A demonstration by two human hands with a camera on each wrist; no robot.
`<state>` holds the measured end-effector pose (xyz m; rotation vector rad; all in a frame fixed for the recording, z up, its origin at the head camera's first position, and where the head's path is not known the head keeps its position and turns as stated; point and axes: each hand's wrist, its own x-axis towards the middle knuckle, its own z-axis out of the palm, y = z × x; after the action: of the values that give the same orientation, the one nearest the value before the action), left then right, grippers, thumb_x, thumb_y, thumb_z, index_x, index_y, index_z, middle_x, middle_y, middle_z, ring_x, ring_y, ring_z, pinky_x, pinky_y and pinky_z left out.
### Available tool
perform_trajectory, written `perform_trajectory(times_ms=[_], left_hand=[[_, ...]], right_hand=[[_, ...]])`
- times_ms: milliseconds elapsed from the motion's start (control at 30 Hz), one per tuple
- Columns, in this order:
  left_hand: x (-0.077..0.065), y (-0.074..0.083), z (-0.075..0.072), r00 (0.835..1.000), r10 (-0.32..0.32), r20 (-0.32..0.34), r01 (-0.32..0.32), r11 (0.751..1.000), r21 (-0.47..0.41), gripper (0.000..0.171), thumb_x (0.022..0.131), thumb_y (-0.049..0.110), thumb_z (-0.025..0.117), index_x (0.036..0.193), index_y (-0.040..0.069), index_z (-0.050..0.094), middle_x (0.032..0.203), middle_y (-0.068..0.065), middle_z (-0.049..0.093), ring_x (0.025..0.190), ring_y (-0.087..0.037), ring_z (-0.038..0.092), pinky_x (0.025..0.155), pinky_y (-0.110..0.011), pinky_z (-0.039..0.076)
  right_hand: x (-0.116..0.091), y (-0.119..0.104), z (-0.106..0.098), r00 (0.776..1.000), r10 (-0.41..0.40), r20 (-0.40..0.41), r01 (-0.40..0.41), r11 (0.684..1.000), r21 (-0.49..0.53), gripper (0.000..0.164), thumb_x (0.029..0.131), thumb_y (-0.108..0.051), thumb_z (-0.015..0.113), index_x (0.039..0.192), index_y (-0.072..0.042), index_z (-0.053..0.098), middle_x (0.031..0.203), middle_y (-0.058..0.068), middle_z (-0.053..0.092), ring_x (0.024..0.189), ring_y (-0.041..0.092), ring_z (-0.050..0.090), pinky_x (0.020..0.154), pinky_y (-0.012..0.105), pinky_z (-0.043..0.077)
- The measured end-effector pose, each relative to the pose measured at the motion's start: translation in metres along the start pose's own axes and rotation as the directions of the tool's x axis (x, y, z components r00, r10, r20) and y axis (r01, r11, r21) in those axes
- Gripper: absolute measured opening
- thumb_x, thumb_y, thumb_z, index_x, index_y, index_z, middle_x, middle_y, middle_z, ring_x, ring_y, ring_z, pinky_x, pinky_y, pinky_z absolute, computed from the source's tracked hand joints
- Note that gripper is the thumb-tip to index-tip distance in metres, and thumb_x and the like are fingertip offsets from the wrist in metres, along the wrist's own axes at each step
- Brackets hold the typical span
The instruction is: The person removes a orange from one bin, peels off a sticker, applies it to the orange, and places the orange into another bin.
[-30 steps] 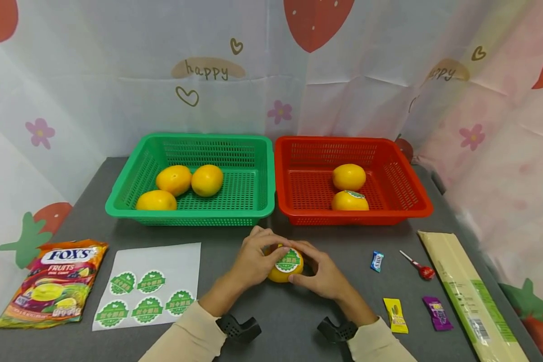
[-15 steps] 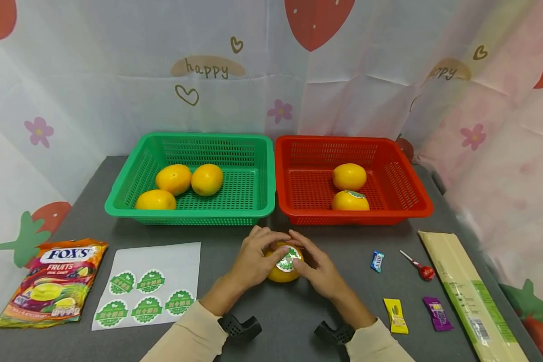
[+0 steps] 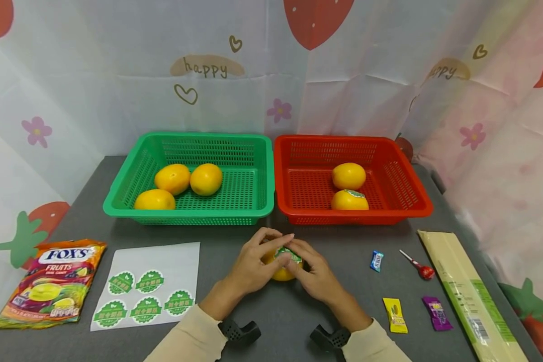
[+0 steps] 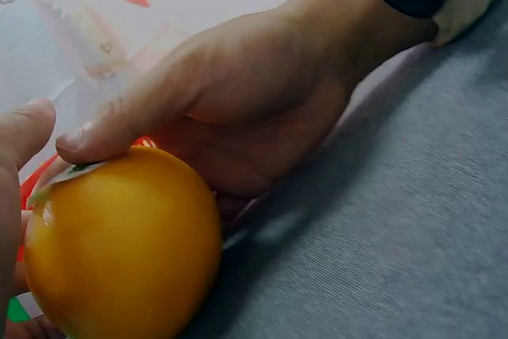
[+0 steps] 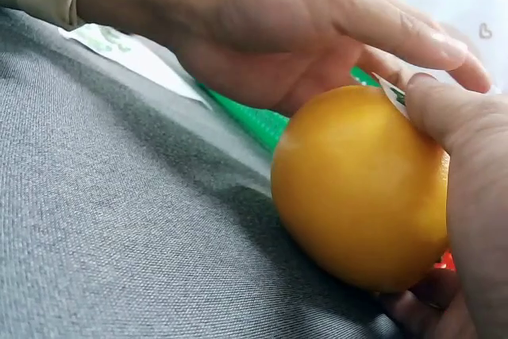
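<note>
Between both hands an orange (image 3: 282, 274) sits on the grey cloth, with a round green-and-white sticker (image 3: 281, 253) on its upper front. My left hand (image 3: 255, 261) holds it from the left, its thumb stretched over the sticker. From the other side my right hand (image 3: 314, 274) grips it, fingers over the far top. In the right wrist view, the right thumb (image 5: 440, 109) presses at the sticker's edge, where a bit of white stands off the peel. More right-hand fingers lie beneath the fruit there. The left wrist view shows the smooth side of the orange (image 4: 127, 244).
A green basket (image 3: 190, 213) with three oranges stands behind left, a red basket (image 3: 344, 213) with two behind right. A sticker sheet (image 3: 158, 261) and a candy bag (image 3: 50, 286) lie left. Small wrapped candies (image 3: 395, 315), a lollipop (image 3: 425, 272) and a long packet (image 3: 468, 296) lie right.
The right thumb has risen from the orange's front onto the sticker. The left thumb has moved right across it. The sticker, which faced the front openly, is now mostly covered by the thumbs.
</note>
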<state>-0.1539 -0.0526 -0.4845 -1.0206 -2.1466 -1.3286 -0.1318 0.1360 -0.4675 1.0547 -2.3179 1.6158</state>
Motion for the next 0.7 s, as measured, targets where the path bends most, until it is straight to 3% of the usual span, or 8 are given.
perform_trajectory(times_ms=[133,233,367,500,700], left_hand=[[-0.007,-0.003,0.0,0.999,0.023,0.044,-0.024,1.0,0.012,0.034,0.096,0.025,0.062,0.122,0.005,0.068,0.127,-0.013,0.054,0.113,-0.027,0.053,0.091,-0.042,0.047],[-0.013,-0.005,0.0,0.998,-0.03,0.054,0.029,0.999,0.013,0.033,0.095,0.02,0.063,0.124,0.006,0.066,0.132,-0.013,0.053,0.12,-0.025,0.051,0.097,-0.041,0.043],[-0.019,-0.01,0.001,0.997,-0.082,0.009,0.082,0.996,-0.023,0.037,0.091,0.013,0.067,0.126,0.003,0.064,0.131,-0.017,0.055,0.12,-0.026,0.052,0.098,-0.041,0.042],[-0.02,-0.013,0.0,0.994,-0.109,-0.03,0.107,0.993,-0.044,0.041,0.087,0.008,0.072,0.126,0.002,0.064,0.127,-0.015,0.058,0.117,-0.026,0.055,0.096,-0.042,0.044],[-0.02,-0.013,0.0,0.991,-0.131,-0.021,0.129,0.989,-0.066,0.042,0.084,0.008,0.075,0.125,0.003,0.065,0.126,-0.012,0.059,0.116,-0.027,0.055,0.095,-0.04,0.044]], right_hand=[[0.001,0.0,-0.001,0.999,0.038,0.021,-0.038,0.999,0.004,0.045,0.094,0.01,0.052,0.138,0.01,0.044,0.134,0.023,0.049,0.124,0.031,0.047,0.103,0.034,0.036],[0.002,-0.003,-0.003,0.992,0.109,0.06,-0.109,0.994,-0.008,0.045,0.098,0.008,0.044,0.142,0.01,0.038,0.138,0.024,0.046,0.125,0.032,0.044,0.104,0.038,0.034],[-0.002,0.014,0.0,0.98,0.181,0.081,-0.184,0.982,0.029,0.044,0.102,0.003,0.034,0.147,0.005,0.033,0.144,0.021,0.041,0.129,0.031,0.039,0.107,0.038,0.029],[-0.006,0.031,0.002,0.976,0.212,0.054,-0.215,0.973,0.079,0.044,0.105,-0.003,0.032,0.148,-0.003,0.036,0.146,0.013,0.041,0.132,0.027,0.038,0.108,0.036,0.027],[-0.004,0.031,0.003,0.967,0.255,-0.024,-0.247,0.954,0.17,0.04,0.106,-0.011,0.03,0.139,-0.002,0.05,0.139,0.011,0.051,0.129,0.026,0.043,0.107,0.037,0.03]])
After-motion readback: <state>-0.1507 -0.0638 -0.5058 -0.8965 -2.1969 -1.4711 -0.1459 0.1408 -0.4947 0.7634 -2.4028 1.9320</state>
